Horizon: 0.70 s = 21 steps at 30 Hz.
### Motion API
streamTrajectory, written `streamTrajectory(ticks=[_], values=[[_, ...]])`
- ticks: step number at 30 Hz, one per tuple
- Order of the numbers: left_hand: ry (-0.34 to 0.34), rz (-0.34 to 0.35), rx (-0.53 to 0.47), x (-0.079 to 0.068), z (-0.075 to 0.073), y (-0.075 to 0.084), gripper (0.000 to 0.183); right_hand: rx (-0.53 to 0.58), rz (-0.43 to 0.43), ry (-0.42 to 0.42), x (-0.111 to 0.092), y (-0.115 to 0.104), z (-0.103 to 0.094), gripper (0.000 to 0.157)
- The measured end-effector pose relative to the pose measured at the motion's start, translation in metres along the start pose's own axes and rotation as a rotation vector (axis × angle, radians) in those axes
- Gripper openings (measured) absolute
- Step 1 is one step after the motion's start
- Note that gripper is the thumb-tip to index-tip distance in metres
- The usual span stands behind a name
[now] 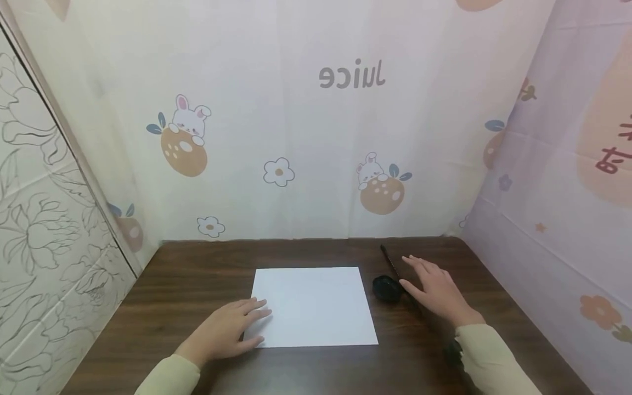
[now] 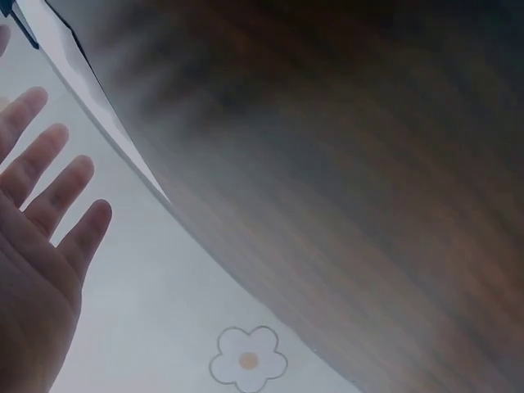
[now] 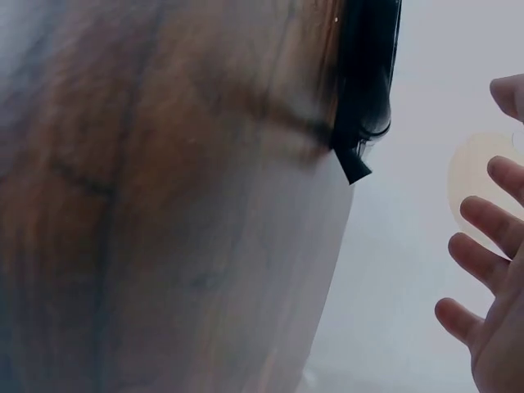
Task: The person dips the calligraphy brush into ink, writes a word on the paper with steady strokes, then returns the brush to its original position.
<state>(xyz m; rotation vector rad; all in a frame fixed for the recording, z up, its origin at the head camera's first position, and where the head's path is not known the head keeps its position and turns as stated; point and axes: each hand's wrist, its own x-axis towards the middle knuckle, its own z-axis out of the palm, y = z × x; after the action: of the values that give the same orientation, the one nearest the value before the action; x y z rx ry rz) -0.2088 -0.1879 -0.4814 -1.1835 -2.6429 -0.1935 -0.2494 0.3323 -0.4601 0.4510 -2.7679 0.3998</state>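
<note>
A blank white sheet of paper (image 1: pixel 316 307) lies on the dark wooden table (image 1: pixel 207 269). My left hand (image 1: pixel 224 332) is at its left edge, fingers spread and straight, their tips overlapping the paper. To the right of the sheet sits a small round black dish (image 1: pixel 387 289), with a slim dark stick (image 1: pixel 390 260) like a pen or brush running past it. Close beside both is my right hand (image 1: pixel 439 288), fingers extended, thumb near the dish, nothing held. In the wrist views the left hand (image 2: pixel 41 221) and right hand (image 3: pixel 495 270) show loosely spread fingers.
A pale curtain (image 1: pixel 306 120) printed with rabbits, fruit and flowers hangs behind the table. Another printed cloth (image 1: pixel 553 181) stands along the right side, and a panel with line-drawn flowers (image 1: pixel 44 230) along the left.
</note>
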Motion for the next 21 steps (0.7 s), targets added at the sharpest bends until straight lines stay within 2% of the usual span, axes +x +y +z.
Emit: streamTrajectory(ticks=[5,14,21], values=[[-0.027,0.011,-0.015,0.0,-0.001,0.005,0.049,0.008,-0.032,0.002,0.008,-0.002,0.003,0.064],[-0.015,0.083,-0.096,-0.006,-0.005,0.013,0.045,0.035,-0.054,-0.026,0.02,-0.004,0.009,0.06],[-0.076,0.062,-0.146,-0.012,-0.008,0.016,0.04,0.024,-0.016,-0.053,0.035,-0.002,0.018,0.056]])
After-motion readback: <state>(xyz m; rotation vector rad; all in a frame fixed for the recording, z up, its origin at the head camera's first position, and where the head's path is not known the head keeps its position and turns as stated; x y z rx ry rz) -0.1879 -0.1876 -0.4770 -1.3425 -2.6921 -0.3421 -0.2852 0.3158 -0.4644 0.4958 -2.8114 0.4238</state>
